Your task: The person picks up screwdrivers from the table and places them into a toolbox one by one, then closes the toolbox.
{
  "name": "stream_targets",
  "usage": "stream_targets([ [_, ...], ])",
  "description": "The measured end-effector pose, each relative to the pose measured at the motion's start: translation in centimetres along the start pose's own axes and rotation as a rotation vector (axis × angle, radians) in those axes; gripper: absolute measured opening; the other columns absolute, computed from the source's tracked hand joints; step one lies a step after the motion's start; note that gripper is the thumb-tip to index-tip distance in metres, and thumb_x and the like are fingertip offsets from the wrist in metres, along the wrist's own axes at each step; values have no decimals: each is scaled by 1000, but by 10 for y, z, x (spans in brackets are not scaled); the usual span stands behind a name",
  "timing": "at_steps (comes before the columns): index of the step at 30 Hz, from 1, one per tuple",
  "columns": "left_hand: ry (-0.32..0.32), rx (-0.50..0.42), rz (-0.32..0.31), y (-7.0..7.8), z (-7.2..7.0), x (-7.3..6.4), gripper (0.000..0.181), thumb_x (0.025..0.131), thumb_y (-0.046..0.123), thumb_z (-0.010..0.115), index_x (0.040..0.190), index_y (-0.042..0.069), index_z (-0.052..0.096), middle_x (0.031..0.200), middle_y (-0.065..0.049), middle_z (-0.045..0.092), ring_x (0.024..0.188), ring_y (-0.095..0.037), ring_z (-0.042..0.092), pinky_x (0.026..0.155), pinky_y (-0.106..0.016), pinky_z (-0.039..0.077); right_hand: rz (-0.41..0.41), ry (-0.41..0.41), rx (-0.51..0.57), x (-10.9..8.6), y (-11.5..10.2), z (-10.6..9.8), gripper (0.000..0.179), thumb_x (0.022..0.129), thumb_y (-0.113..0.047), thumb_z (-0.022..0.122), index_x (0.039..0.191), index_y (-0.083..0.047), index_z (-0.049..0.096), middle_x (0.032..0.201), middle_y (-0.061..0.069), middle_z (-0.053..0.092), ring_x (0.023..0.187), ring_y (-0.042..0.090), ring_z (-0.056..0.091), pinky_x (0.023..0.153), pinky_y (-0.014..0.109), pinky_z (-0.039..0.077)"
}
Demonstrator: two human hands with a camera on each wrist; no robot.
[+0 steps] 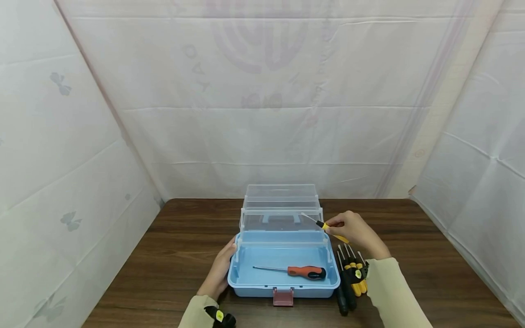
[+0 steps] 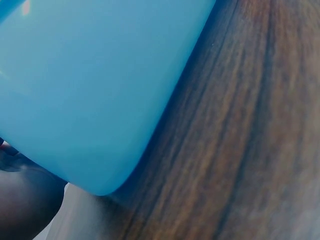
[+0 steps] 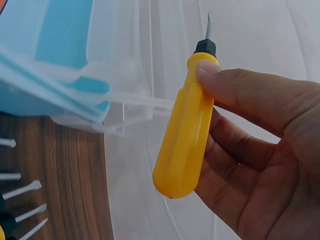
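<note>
My right hand [image 1: 356, 231] pinches a yellow-handled screwdriver [image 3: 186, 135] between thumb and fingers. In the head view its shaft points up and left, over the right back corner of a light blue toolbox [image 1: 283, 291]. The toolbox stands with its clear lid [image 1: 283, 197] raised at the back. Inside lies a red-and-black screwdriver [image 1: 303, 271], shaft to the left. My left hand [image 1: 220, 269] rests along the toolbox's left side, fingers extended and fingertips at the rim. The left wrist view mostly shows the blue outer wall [image 2: 100, 90].
Right of the toolbox, several screwdrivers with yellow-and-black handles [image 1: 357, 288] lie beside black-handled ones [image 1: 347, 294], partly under my right sleeve. A pink latch [image 1: 283, 298] hangs at the toolbox's front. Pale sheeting [image 1: 270, 136] encloses the dark wooden table [image 1: 164, 273] at the back and sides.
</note>
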State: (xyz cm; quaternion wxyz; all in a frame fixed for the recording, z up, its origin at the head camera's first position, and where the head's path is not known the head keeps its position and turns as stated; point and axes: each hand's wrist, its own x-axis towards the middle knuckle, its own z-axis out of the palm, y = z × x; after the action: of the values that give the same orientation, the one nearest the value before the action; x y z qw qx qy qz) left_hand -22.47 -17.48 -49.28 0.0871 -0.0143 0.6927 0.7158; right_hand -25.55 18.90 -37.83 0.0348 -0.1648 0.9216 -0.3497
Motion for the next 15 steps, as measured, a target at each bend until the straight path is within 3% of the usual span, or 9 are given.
stream_targets([
  [6, -5, 2, -2, 1, 0, 0, 54, 105, 31, 29, 155, 11, 18, 161, -16, 12, 148, -39, 8, 117, -58, 12, 25, -7, 26, 6, -8, 5, 17, 89, -13, 67, 102, -3, 74, 95, 8, 69, 76, 18, 60, 67, 29, 56],
  [15, 4, -6, -10, 1, 0, 1, 55, 105, 33, 30, 154, 12, 19, 161, -17, 13, 147, -40, 10, 116, -59, 14, -36, -11, 11, 16, -16, 11, 16, 88, -7, 67, 101, 0, 74, 94, 11, 71, 77, 15, 61, 71, 34, 58],
])
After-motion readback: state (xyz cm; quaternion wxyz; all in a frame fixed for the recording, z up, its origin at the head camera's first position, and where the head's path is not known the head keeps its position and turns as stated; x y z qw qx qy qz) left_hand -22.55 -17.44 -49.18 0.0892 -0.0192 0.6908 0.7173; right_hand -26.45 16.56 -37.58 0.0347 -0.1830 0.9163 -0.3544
